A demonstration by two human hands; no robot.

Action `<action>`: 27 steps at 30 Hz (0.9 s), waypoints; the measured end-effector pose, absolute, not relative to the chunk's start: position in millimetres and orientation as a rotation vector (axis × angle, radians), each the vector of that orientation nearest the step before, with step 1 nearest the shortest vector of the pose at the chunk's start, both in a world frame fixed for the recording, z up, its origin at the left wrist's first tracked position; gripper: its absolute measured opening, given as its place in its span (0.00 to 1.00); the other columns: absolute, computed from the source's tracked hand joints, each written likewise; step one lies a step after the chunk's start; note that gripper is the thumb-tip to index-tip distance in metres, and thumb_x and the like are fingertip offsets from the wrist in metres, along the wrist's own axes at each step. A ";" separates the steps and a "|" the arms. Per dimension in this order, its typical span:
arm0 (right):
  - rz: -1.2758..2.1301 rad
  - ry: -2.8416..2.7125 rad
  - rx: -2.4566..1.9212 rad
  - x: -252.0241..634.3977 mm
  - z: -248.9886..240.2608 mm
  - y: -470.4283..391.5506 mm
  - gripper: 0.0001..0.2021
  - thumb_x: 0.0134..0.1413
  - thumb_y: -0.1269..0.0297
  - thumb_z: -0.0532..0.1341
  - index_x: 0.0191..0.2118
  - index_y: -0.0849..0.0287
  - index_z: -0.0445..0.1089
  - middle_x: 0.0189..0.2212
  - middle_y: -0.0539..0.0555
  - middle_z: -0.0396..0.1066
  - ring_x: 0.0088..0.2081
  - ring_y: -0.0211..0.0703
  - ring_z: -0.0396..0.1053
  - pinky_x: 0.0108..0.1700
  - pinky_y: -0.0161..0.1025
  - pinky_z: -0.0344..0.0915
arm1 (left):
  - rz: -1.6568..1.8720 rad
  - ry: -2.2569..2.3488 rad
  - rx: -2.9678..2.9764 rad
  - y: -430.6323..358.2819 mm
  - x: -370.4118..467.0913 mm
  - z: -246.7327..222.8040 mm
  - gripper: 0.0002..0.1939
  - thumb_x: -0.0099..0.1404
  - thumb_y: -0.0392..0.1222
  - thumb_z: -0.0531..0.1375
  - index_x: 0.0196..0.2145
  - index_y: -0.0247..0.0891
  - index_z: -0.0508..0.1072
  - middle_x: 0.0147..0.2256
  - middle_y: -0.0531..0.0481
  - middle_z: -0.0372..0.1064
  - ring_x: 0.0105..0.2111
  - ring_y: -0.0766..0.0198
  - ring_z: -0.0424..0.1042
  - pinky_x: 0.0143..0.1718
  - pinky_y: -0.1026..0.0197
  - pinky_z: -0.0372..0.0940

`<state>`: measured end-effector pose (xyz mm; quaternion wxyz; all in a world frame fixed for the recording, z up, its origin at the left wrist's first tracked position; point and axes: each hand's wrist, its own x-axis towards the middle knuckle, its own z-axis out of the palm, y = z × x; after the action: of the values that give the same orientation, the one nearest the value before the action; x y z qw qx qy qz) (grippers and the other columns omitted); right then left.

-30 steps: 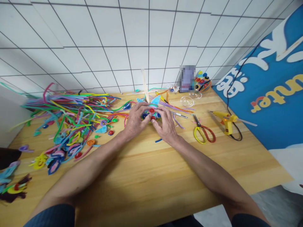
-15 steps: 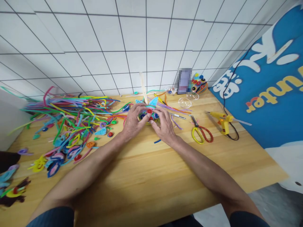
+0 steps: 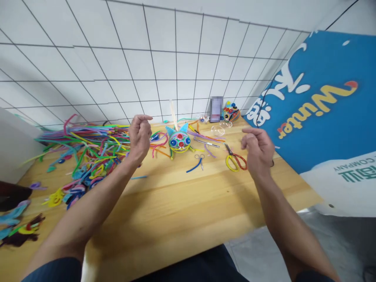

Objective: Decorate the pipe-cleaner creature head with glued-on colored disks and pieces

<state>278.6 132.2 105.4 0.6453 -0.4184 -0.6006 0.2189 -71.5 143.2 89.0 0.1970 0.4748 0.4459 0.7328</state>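
My left hand (image 3: 140, 137) is raised over the table, fingers curled and index finger pointing right, with nothing visible in it. Its nearest things are colourful pipe cleaners (image 3: 96, 137). My right hand (image 3: 258, 150) is also raised and curled closed, holding nothing I can see; it hovers right of the scissors (image 3: 231, 154) with yellow and red handles. Between the hands, apart from both, a round animal head (image 3: 179, 143) rests on the table. It has pale blue pointed ears and red and blue button-like discs. A pale stick (image 3: 174, 114) stands behind it.
A phone-like device (image 3: 216, 109) leans on the tiled wall beside another decorated head (image 3: 231, 112). Clear plastic domes (image 3: 217, 131), a pen-like tool (image 3: 208, 143) and a blue pipe cleaner piece (image 3: 194, 165) lie about. A blue printed banner (image 3: 323, 117) borders the table's right side.
Both hands have let go of the animal head, lifted and moved apart, left hand leftward and right hand rightward. The view has shifted, and the yellow glue gun is now mostly hidden behind my right hand.
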 end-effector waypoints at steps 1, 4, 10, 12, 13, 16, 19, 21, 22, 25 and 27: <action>0.532 -1.346 -1.012 293.7 99.0 128.7 0.08 0.62 0.60 0.61 0.41 0.57 0.75 0.21 0.44 0.64 0.24 0.36 0.61 0.31 0.36 0.61 | 2.018 1.261 1.320 138.9 -72.3 89.2 0.09 0.67 0.46 0.62 0.39 0.38 0.73 0.20 0.61 0.48 0.19 0.70 0.47 0.21 0.64 0.45; 0.597 -1.256 -1.199 337.0 70.1 120.3 0.10 0.56 0.56 0.64 0.35 0.58 0.74 0.18 0.44 0.63 0.23 0.36 0.59 0.30 0.36 0.60 | 1.903 1.323 1.294 120.2 -74.0 78.3 0.14 0.68 0.50 0.61 0.43 0.37 0.74 0.19 0.62 0.48 0.18 0.70 0.46 0.20 0.65 0.45; 0.564 -1.384 -1.449 368.1 34.0 111.0 0.15 0.51 0.50 0.67 0.38 0.58 0.76 0.24 0.49 0.73 0.27 0.43 0.69 0.32 0.41 0.66 | 1.612 1.453 1.402 71.4 -57.4 38.7 0.18 0.70 0.56 0.61 0.37 0.37 0.78 0.19 0.58 0.56 0.20 0.68 0.55 0.23 0.64 0.52; 0.548 -1.559 -1.408 350.6 36.9 116.9 0.17 0.54 0.51 0.66 0.43 0.57 0.76 0.32 0.54 0.78 0.34 0.47 0.75 0.39 0.45 0.71 | 1.474 1.424 1.518 56.7 -42.8 32.5 0.17 0.70 0.54 0.62 0.34 0.38 0.79 0.21 0.56 0.62 0.23 0.66 0.61 0.26 0.63 0.57; 0.526 -1.651 -1.370 337.2 39.4 123.1 0.16 0.56 0.51 0.65 0.45 0.57 0.76 0.36 0.56 0.79 0.37 0.49 0.76 0.42 0.47 0.73 | 1.363 1.397 1.644 50.5 -34.8 30.5 0.16 0.70 0.53 0.61 0.34 0.38 0.78 0.23 0.54 0.65 0.25 0.65 0.65 0.29 0.62 0.60; 0.370 -1.907 -1.229 286.3 44.5 152.6 0.18 0.59 0.57 0.63 0.52 0.56 0.74 0.49 0.61 0.79 0.50 0.55 0.76 0.56 0.55 0.70 | 1.195 1.335 1.938 39.2 -15.0 23.5 0.12 0.72 0.49 0.59 0.36 0.39 0.77 0.31 0.50 0.74 0.32 0.61 0.72 0.39 0.58 0.67; 0.381 -2.052 -1.149 236.1 40.8 182.9 0.20 0.57 0.63 0.63 0.55 0.58 0.74 0.58 0.64 0.74 0.61 0.57 0.69 0.66 0.57 0.61 | 1.271 1.435 2.048 42.4 -11.5 10.5 0.09 0.70 0.48 0.61 0.40 0.41 0.75 0.35 0.48 0.74 0.39 0.57 0.74 0.46 0.52 0.69; 0.497 -2.100 -1.135 214.7 35.1 190.9 0.14 0.58 0.65 0.62 0.48 0.58 0.76 0.52 0.61 0.78 0.55 0.54 0.73 0.62 0.53 0.65 | 1.345 1.535 2.010 52.3 -18.9 0.7 0.12 0.68 0.49 0.63 0.46 0.42 0.73 0.40 0.46 0.74 0.44 0.54 0.74 0.51 0.48 0.69; 0.550 -2.112 -1.132 210.1 32.6 189.5 0.11 0.60 0.64 0.60 0.44 0.58 0.77 0.47 0.59 0.80 0.51 0.52 0.75 0.58 0.50 0.68 | 1.377 1.585 1.961 58.9 -24.2 -3.6 0.16 0.67 0.50 0.65 0.49 0.42 0.72 0.44 0.45 0.74 0.47 0.52 0.74 0.53 0.46 0.69; 0.680 -2.041 -1.159 226.5 31.0 167.8 0.15 0.66 0.55 0.56 0.36 0.56 0.76 0.34 0.53 0.79 0.39 0.47 0.75 0.45 0.42 0.70 | 1.443 1.678 1.781 82.1 -39.2 -11.6 0.31 0.63 0.55 0.67 0.59 0.42 0.65 0.55 0.40 0.69 0.57 0.48 0.71 0.60 0.41 0.66; 0.696 -1.910 -1.253 261.1 34.2 147.1 0.17 0.63 0.51 0.57 0.31 0.56 0.74 0.30 0.51 0.77 0.36 0.46 0.73 0.41 0.41 0.68 | 1.457 1.651 1.700 98.5 -44.6 -14.1 0.41 0.61 0.58 0.70 0.64 0.42 0.59 0.62 0.36 0.63 0.62 0.45 0.66 0.64 0.39 0.63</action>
<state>261.1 147.1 34.2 0.3681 -0.4880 -0.7436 0.2711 -44.6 98.5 -14.1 0.1792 0.6012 0.5839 0.5153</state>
